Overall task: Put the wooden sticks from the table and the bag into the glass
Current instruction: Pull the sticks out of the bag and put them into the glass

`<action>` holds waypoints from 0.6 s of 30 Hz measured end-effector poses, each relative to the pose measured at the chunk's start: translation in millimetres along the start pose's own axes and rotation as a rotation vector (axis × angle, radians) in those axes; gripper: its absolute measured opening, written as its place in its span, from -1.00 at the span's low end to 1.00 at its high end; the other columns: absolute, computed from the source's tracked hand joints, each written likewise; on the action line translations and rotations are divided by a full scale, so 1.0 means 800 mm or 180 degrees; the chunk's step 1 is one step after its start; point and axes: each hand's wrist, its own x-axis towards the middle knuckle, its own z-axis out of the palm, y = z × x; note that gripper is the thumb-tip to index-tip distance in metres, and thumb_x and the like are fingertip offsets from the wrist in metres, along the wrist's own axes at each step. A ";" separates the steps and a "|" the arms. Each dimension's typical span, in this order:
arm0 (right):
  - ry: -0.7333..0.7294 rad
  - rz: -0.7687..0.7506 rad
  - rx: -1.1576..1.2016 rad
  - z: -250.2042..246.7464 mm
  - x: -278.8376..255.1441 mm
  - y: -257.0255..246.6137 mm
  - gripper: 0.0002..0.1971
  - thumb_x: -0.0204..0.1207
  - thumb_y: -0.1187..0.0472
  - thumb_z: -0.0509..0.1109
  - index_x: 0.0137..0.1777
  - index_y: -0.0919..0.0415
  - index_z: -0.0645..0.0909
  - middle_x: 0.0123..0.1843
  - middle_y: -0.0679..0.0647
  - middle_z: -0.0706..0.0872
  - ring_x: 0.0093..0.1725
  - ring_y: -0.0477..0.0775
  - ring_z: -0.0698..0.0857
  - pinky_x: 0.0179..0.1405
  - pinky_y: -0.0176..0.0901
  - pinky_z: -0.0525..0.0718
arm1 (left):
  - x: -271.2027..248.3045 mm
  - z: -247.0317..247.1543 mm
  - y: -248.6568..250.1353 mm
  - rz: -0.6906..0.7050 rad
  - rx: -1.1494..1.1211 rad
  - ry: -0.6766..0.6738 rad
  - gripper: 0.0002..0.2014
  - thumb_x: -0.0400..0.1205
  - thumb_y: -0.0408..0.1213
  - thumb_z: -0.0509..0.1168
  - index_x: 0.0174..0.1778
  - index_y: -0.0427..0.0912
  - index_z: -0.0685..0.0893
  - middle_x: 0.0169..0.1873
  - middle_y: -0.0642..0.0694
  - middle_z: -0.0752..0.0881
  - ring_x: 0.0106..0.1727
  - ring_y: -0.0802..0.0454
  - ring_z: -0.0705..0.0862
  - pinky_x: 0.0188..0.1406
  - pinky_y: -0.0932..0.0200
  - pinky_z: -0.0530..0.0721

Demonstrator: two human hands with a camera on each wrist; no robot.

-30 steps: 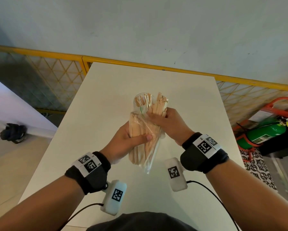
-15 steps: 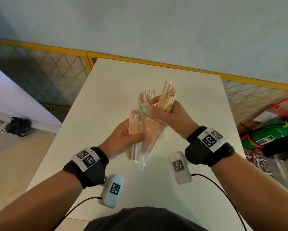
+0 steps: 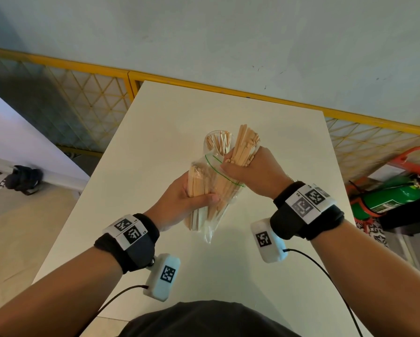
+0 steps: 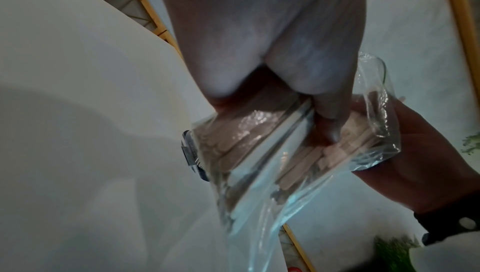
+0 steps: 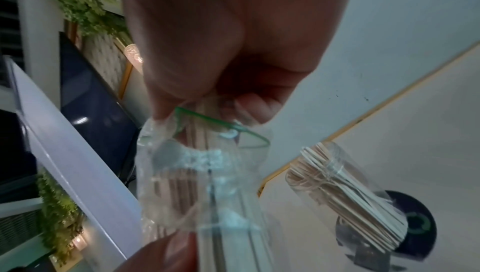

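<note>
My left hand [image 3: 191, 200] grips a clear plastic bag [image 3: 211, 190] of wooden sticks around its middle, above the white table [image 3: 277, 147]. My right hand [image 3: 247, 166] clutches a bundle of sticks [image 3: 245, 144] drawn up out of the bag's green-lined mouth. Just behind the hands stands the glass [image 3: 217, 143], holding several thin sticks. The left wrist view shows the bag [image 4: 298, 153] with flat sticks inside and my thumb across it. In the right wrist view my fingers close on sticks at the bag's mouth [image 5: 221, 128], with the glass [image 5: 345, 194] to the right.
A yellow mesh railing [image 3: 82, 98] runs behind the table along a pale wall. A green fire extinguisher [image 3: 386, 198] in a red stand sits on the floor to the right. A dark object [image 3: 25, 178] lies on the floor at left.
My right hand has pulled the bundle of sticks higher out of the bag, toward the glass. My left hand keeps its hold on the bag.
</note>
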 end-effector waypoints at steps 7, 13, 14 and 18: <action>0.0636 0.0067 0.0248 -0.016 0.014 -0.004 -0.84 0.43 0.21 0.48 -0.31 0.28 0.74 -0.32 0.08 0.80 -0.37 -0.14 0.75 -0.35 -0.24 0.73 | -0.001 -0.016 -0.005 -0.0063 0.0355 -0.0098 -0.68 0.54 -0.43 0.50 0.18 -0.18 0.64 -0.09 -0.04 0.84 0.01 0.08 0.79 0.01 0.21 0.72; 0.0681 -0.0023 0.0326 -0.030 0.037 -0.015 -0.83 0.44 0.24 0.46 -0.39 0.14 0.70 -0.38 -0.09 0.76 -0.40 -0.29 0.73 -0.41 -0.48 0.64 | 0.004 -0.024 -0.012 -0.0079 0.0371 -0.0002 -0.62 0.54 -0.40 0.50 0.26 -0.20 0.62 0.05 -0.10 0.81 0.10 0.06 0.77 0.06 0.20 0.71; 0.0736 -0.0003 0.0377 -0.034 0.042 -0.018 -0.84 0.44 0.25 0.46 -0.37 0.17 0.71 -0.38 -0.08 0.76 -0.41 -0.27 0.73 -0.43 -0.47 0.64 | 0.006 -0.026 -0.011 -0.0077 0.0379 0.0036 -0.63 0.55 -0.40 0.50 0.26 -0.23 0.63 0.06 -0.11 0.81 0.11 0.06 0.77 0.05 0.21 0.71; 0.0977 -0.0021 0.0475 -0.051 0.073 -0.033 -0.81 0.43 0.25 0.46 -0.41 0.11 0.66 -0.45 -0.09 0.69 -0.56 -0.30 0.64 -0.58 -0.49 0.53 | 0.016 -0.034 -0.006 -0.0025 0.0336 0.0194 -0.66 0.56 -0.38 0.49 0.25 -0.29 0.66 0.03 -0.11 0.83 0.06 0.09 0.78 0.00 0.24 0.71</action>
